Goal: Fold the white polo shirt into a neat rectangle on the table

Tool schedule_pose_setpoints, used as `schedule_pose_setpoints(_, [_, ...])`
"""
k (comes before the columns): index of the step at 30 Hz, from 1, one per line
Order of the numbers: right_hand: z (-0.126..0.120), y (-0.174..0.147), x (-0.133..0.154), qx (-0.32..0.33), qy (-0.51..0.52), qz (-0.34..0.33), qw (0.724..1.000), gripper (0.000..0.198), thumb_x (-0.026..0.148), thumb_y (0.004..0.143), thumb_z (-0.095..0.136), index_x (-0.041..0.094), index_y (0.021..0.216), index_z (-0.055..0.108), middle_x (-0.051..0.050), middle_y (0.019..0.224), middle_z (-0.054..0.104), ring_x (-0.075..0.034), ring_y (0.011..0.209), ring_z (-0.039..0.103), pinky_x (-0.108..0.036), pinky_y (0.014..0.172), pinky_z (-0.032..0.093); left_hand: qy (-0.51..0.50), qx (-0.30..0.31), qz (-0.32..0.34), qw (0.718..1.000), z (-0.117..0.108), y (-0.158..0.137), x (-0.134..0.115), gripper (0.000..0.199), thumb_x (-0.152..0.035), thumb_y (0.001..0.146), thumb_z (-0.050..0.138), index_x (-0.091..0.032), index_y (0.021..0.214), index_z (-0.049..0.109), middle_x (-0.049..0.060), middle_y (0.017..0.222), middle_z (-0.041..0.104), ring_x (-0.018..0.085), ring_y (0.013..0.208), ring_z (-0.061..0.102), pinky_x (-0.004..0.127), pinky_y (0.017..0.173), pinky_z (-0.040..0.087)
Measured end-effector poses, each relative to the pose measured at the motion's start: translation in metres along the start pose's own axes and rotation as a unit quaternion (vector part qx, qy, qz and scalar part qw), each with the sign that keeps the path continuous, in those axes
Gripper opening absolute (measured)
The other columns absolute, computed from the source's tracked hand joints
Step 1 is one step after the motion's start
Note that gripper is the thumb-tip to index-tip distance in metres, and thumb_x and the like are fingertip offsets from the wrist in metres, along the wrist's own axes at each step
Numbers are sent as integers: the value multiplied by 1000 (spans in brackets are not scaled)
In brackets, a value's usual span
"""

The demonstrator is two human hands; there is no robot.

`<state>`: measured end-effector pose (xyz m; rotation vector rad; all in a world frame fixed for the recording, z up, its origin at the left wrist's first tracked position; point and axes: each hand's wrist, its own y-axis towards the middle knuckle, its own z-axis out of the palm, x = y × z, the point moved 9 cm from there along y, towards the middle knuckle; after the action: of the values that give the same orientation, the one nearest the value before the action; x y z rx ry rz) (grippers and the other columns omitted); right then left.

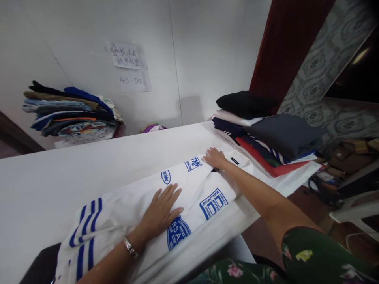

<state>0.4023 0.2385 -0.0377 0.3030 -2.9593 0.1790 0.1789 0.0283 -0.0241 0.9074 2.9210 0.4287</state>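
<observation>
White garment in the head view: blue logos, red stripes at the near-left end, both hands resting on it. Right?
Not quite: the stripes are blue, not red; the head view shows it. The rest stands: the white garment has blue logos, and the left hand and right hand rest on it.

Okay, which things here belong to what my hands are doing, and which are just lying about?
In the job:
White fabric garment with blue prints and stripes
Left hand and right hand, both on it
Flat white table beneath

Apparently just lying about:
Multicoloured stack of folded clothes, left
Dark grey folded garment, piled right
White plastic-looking seat, far right
</observation>
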Motion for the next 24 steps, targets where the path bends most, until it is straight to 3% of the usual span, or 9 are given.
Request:
schedule_pose_setpoints(3, [17, -10, 10, 5, 6, -18, 1000, 63, 57, 94, 28, 19, 145, 34, -11, 159, 20, -29, 146, 15, -50, 114, 14, -13, 27, -12, 999, 4, 0, 0, 58, -52, 94, 38, -22, 144, 41, 10, 150, 40, 26, 139, 36, 47, 112, 27])
schedule_pose_setpoints(6, [25, -16, 8, 7, 8, -13, 1000, 64, 56, 95, 26, 18, 147, 30, -11, 160, 17, -28, 147, 11, -51, 115, 12, -29, 55, -23, 998, 6, 2, 0, 59, -52, 95, 37, -21, 145, 39, 11, 152, 36, 26, 141, 32, 49, 113, 26])
schedule_pose_setpoints(10, [16, -15, 7, 26, 10, -13, 1000, 63, 55, 94, 30, 18, 145, 35, -12, 159, 21, -29, 146, 15, -53, 114, 17, -75, 114, -52, 989, 3, 5, 0, 62, -54, 94, 39, -20, 146, 36, 12, 154, 32, 27, 143, 27, 50, 114, 23])
schedule_pose_setpoints(13, [-1, -17, 16, 29, 5, -23, 999, 62, 57, 94, 27, 20, 142, 40, -14, 157, 25, -32, 144, 21, -57, 110, 22, -124, 135, -82, 980, -12, 9, 6, 62, -57, 95, 34, -20, 145, 37, 11, 155, 30, 25, 144, 25, 47, 114, 24])
schedule_pose_setpoints(17, [-11, -39, 47, -24, 16, -89, 996, 63, 58, 95, 24, 24, 148, 32, -9, 160, 18, -29, 147, 11, -55, 115, 15, -95, 89, -161, 978, -41, 5, 40, 58, -54, 95, 36, -21, 142, 41, 12, 154, 32, 26, 143, 26, 49, 114, 23])
schedule_pose_setpoints(21, [26, -71, 69, -5, -23, -192, 981, 60, 56, 94, 30, 28, 147, 35, -8, 157, 26, -31, 145, 21, -56, 112, 23, 18, 89, -281, 955, -45, -32, 85, 53, -49, 92, 46, -18, 136, 48, 16, 151, 38, 33, 140, 30, 57, 112, 21])
schedule_pose_setpoints(24, [42, -84, 68, -40, -43, -218, 974, 59, 54, 95, 28, 28, 148, 32, -7, 158, 25, -29, 145, 21, -54, 113, 23, 42, 97, -308, 946, -34, -56, 94, 49, -48, 93, 44, -17, 130, 53, 18, 143, 48, 33, 135, 38, 57, 111, 22])
